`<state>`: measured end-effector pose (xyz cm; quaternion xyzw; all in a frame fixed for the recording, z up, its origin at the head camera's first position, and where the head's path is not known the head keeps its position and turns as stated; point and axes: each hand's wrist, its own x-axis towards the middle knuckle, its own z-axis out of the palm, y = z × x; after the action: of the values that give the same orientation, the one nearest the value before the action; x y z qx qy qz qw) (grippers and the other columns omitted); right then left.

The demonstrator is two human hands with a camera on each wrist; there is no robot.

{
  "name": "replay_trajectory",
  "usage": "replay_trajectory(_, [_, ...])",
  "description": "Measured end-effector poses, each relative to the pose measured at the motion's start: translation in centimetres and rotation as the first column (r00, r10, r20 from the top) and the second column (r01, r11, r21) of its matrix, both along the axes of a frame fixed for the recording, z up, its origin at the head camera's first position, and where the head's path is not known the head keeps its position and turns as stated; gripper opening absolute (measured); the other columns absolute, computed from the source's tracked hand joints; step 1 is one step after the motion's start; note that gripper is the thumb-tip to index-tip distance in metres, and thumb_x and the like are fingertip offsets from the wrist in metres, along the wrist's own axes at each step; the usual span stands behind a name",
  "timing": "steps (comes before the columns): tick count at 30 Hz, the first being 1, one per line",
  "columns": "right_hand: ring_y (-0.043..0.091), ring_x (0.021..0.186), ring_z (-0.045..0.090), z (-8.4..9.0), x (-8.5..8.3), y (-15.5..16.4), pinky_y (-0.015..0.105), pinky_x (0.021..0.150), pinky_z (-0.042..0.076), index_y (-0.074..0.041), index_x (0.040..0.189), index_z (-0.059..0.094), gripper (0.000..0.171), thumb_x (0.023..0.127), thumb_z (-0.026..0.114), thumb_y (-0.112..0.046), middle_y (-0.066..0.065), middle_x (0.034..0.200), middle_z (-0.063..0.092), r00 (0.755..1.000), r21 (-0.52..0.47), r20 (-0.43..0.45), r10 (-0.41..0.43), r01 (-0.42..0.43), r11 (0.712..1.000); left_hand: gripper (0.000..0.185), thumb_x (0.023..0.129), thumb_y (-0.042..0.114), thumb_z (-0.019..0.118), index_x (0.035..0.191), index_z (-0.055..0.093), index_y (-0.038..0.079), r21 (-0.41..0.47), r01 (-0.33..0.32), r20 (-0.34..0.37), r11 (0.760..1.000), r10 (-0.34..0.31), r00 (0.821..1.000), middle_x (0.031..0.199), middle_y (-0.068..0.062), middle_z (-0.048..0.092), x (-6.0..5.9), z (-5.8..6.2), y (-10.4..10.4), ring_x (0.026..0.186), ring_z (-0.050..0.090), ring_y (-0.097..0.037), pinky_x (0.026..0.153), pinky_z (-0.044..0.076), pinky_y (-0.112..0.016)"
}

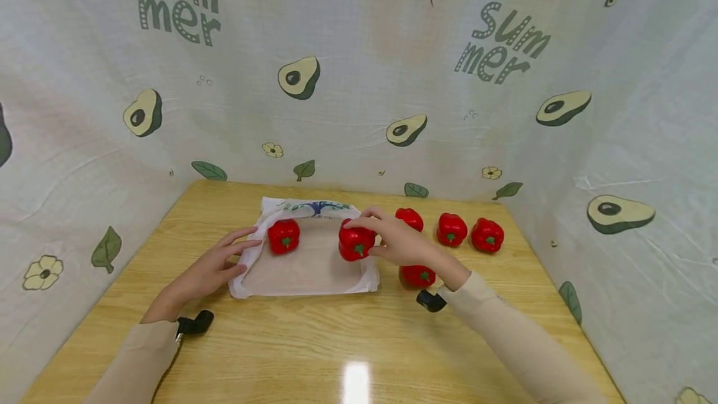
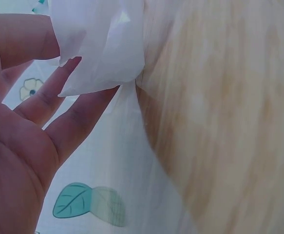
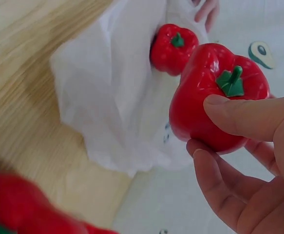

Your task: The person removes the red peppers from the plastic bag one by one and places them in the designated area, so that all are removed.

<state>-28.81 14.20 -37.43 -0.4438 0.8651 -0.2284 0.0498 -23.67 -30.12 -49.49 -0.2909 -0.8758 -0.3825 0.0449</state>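
While a red pepper [image 1: 356, 243] is gripped by the right hand [image 1: 401, 240] over the white bag [image 1: 305, 267], its edge is touched by the flat left hand [image 1: 210, 269]; lowering inside seems called for next.

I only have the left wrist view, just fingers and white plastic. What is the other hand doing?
Observer: The right hand grips a red pepper over the right side of the white bag.
Operator: Anything on the bag already?
Observer: Yes, a second pepper sits near its left side, close to the left hand.
Operator: How many peppers are still on the table?
Observer: Four: three in a row right of the bag, and one partly hidden under the right wrist.
Operator: How does my hand hold the bag?
Observer: The head view shows its fingers at the bag's left edge; its grip is unclear.
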Motion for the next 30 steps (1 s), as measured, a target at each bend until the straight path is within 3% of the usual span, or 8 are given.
replay_trajectory(8, [0.023, 0.115, 0.061, 1.6, 1.7, 5.7, 0.039, 0.085, 0.064, -0.019, 0.148, 0.059, 0.067, 0.089, 0.082, 0.002, 0.005, 0.138, 0.053, 0.995, 0.014, -0.081, -0.056, 0.058, 0.998, 0.058, 0.096, -0.011, 0.069, 0.151, 0.057, 0.002, 0.012, 0.001, 0.028, 1.0, -0.001, 1.0, 0.17, -0.017, 0.03, -0.2, 0.1, 0.0, 0.146, 0.038, -0.048, 0.095, 0.057, -0.057])
replay_trajectory(12, [0.022, 0.103, 0.065, 2.0, 2.7, 8.4, 0.038, 0.082, 0.064, -0.018, 0.149, 0.059, 0.067, 0.089, 0.082, 0.003, 0.006, 0.139, 0.053, 0.989, 0.032, -0.088, -0.115, 0.118, 0.992, 0.058, 0.096, -0.011, 0.069, 0.151, 0.056, 0.002, 0.011, 0.001, 0.034, 1.0, -0.001, 0.999, 0.17, -0.018, 0.029, -0.2, 0.2, 0.0, 0.146, 0.037, -0.047, 0.095, 0.057, -0.058])
replay_trajectory(16, [0.02, 0.095, 0.066, 1.7, 3.2, 11.1, 0.039, 0.08, 0.064, -0.016, 0.148, 0.061, 0.067, 0.088, 0.082, 0.007, 0.009, 0.139, 0.054, 0.981, 0.038, -0.121, -0.154, 0.16, 0.986, 0.059, 0.094, -0.012, 0.07, 0.15, 0.057, 0.001, -0.002, 0.0, 0.016, 1.0, 0.0, 1.0, 0.169, -0.02, 0.03, 0.0, 0.2, -0.1, 0.146, 0.038, -0.048, 0.094, 0.058, -0.058])
replay_trajectory(19, [0.015, 0.09, 0.064, 1.3, 3.5, 12.9, 0.034, 0.075, 0.064, -0.014, 0.145, 0.063, 0.067, 0.086, 0.083, 0.009, 0.009, 0.135, 0.055, 0.973, 0.035, -0.153, -0.173, 0.181, 0.983, 0.058, 0.095, -0.012, 0.07, 0.15, 0.057, 0.001, 0.003, 0.002, 0.016, 1.0, -0.002, 1.0, 0.169, -0.02, 0.03, 0.0, 0.1, -0.1, 0.145, 0.038, -0.048, 0.094, 0.058, -0.057])
replay_trajectory(22, [0.016, 0.09, 0.063, 1.0, 3.8, 14.7, 0.03, 0.072, 0.062, -0.012, 0.144, 0.063, 0.068, 0.084, 0.083, 0.011, 0.009, 0.13, 0.056, 0.967, 0.039, -0.167, -0.193, 0.202, 0.979, 0.058, 0.095, -0.012, 0.07, 0.15, 0.057, 0.001, 0.008, 0.002, 0.026, 1.0, -0.003, 1.0, 0.169, -0.02, 0.03, 0.1, 0.1, 0.0, 0.146, 0.037, -0.047, 0.094, 0.058, -0.057])
replay_trajectory(30, [0.021, 0.097, 0.061, -0.5, 3.6, 18.1, 0.037, 0.073, 0.064, -0.01, 0.143, 0.062, 0.069, 0.082, 0.083, 0.014, 0.008, 0.123, 0.056, 0.96, 0.027, -0.155, -0.234, 0.24, 0.97, 0.058, 0.095, -0.012, 0.07, 0.15, 0.058, 0.003, 0.001, -0.008, 0.04, 1.0, 0.008, 0.999, 0.17, -0.019, 0.03, 0.1, 0.1, 0.0, 0.147, 0.036, -0.048, 0.096, 0.057, -0.057])
